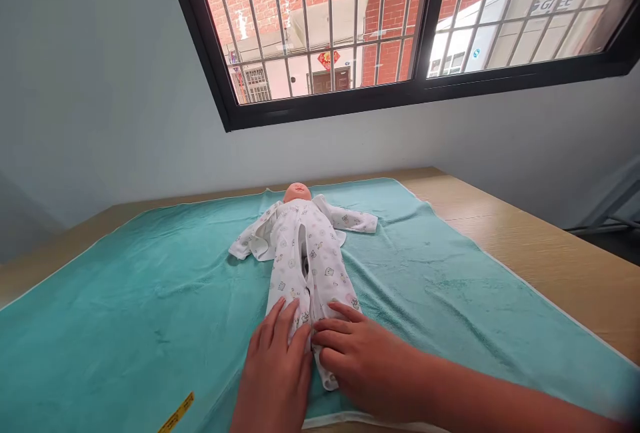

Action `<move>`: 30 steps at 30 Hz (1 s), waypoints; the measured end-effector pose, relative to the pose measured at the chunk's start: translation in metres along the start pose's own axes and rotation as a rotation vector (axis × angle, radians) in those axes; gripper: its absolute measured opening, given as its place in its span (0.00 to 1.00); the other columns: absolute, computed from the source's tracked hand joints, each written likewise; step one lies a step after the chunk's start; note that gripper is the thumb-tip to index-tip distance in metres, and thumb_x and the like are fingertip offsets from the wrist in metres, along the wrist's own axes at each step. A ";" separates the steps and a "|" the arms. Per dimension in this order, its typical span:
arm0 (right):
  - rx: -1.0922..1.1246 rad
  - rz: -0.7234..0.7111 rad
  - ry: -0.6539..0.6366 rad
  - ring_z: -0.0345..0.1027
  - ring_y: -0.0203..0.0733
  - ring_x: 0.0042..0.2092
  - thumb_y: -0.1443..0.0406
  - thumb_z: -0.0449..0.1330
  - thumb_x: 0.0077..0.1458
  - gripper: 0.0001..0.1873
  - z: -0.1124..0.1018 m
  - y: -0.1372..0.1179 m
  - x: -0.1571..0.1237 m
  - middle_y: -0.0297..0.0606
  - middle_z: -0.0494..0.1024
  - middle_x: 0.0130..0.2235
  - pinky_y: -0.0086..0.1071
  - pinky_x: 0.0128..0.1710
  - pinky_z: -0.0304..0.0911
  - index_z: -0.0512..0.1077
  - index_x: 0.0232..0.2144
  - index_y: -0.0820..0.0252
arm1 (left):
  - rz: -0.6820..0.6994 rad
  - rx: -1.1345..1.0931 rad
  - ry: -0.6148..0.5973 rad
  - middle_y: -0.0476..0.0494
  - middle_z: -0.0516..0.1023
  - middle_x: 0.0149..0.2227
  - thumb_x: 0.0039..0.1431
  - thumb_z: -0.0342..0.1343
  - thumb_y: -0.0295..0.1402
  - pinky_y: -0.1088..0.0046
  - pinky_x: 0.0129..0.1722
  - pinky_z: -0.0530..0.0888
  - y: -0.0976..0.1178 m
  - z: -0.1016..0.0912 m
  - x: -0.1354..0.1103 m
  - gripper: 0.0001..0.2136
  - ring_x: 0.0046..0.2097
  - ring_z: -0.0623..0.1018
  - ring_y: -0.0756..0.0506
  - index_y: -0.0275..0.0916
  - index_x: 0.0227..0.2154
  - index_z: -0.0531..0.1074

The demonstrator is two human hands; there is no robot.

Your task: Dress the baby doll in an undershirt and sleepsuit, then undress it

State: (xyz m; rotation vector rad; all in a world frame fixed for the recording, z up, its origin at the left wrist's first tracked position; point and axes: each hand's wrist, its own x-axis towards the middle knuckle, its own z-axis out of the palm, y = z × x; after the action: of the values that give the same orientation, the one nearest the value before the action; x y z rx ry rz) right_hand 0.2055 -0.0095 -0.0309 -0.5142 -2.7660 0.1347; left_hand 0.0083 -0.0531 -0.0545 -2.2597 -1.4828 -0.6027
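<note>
head view: a doll (298,193) in white printed clothes lies on its back on a teal cloth (165,313), near the middle of the cloth from side to side. its long axis runs away from the person, head at the far edge by the wall (100,86), legs toward the near edge; the line leans slightly, so the lower end sits a little to the person's right of the head. both sleeves (354,220) of the shirt spread outward, the one on the person's left slanting back toward the near side, the other reaching out more nearly level. the trousers (327,266) point straight at the person, with a split at the crotch gaping along the same axis.

the left hand (275,360) rests palm down on one trouser leg, open, its fingers stretched toward the doll's head. the right hand (357,356) comes in from the side across the other leg, fingers slightly bent; whether it pinches any fabric cannot be told. together they cover much of the lower legs, though one cuff (329,380) shows between them.

a yellow strip (176,413) lies on the cloth at the near left, well apart from the doll. wooden table (500,223) shows beyond the cloth's edges, and a barred window (320,110) with a dark frame is set above.
</note>
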 end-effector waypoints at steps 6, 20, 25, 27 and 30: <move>-0.055 -0.019 -0.027 0.65 0.36 0.33 0.68 0.52 0.58 0.05 -0.004 0.004 0.003 0.33 0.73 0.28 0.40 0.64 0.43 0.66 0.30 0.59 | -0.029 0.030 0.071 0.41 0.65 0.61 0.57 0.48 0.26 0.56 0.53 0.70 0.000 0.008 0.002 0.13 0.62 0.63 0.37 0.41 0.43 0.72; 0.352 0.078 0.154 0.70 0.37 0.42 0.67 0.51 0.60 0.07 -0.034 0.025 -0.015 0.38 0.78 0.41 0.33 0.48 0.63 0.69 0.34 0.56 | -0.048 -0.337 0.084 0.46 0.81 0.37 0.60 0.51 0.29 0.70 0.41 0.76 -0.017 -0.023 0.006 0.08 0.39 0.79 0.47 0.43 0.39 0.73; 0.261 0.866 0.293 0.68 0.40 0.37 0.59 0.53 0.60 0.12 -0.026 0.128 0.020 0.40 0.76 0.39 0.31 0.36 0.60 0.70 0.37 0.61 | -0.494 -0.582 -0.050 0.47 0.79 0.35 0.62 0.49 0.36 0.72 0.35 0.75 -0.050 -0.021 0.057 0.09 0.35 0.78 0.47 0.42 0.36 0.74; 0.165 1.024 0.213 0.69 0.44 0.39 0.56 0.55 0.58 0.15 -0.018 0.160 0.034 0.44 0.76 0.41 0.32 0.35 0.57 0.70 0.39 0.63 | -0.497 -0.593 -0.065 0.46 0.78 0.38 0.61 0.47 0.33 0.70 0.38 0.74 -0.064 -0.006 0.077 0.10 0.39 0.77 0.46 0.40 0.36 0.73; 0.094 1.151 0.182 0.69 0.47 0.40 0.53 0.55 0.57 0.18 -0.004 0.184 0.048 0.45 0.76 0.41 0.32 0.34 0.55 0.70 0.38 0.62 | -0.447 -0.494 -0.067 0.44 0.76 0.38 0.56 0.44 0.26 0.67 0.41 0.73 -0.086 0.023 0.096 0.10 0.41 0.75 0.45 0.38 0.34 0.71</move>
State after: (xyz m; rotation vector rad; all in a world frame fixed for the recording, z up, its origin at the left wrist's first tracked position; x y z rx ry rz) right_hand 0.2254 0.1791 -0.0401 -1.8824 -1.9410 0.4326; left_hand -0.0333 0.0645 -0.0156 -2.3036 -2.0829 -1.1421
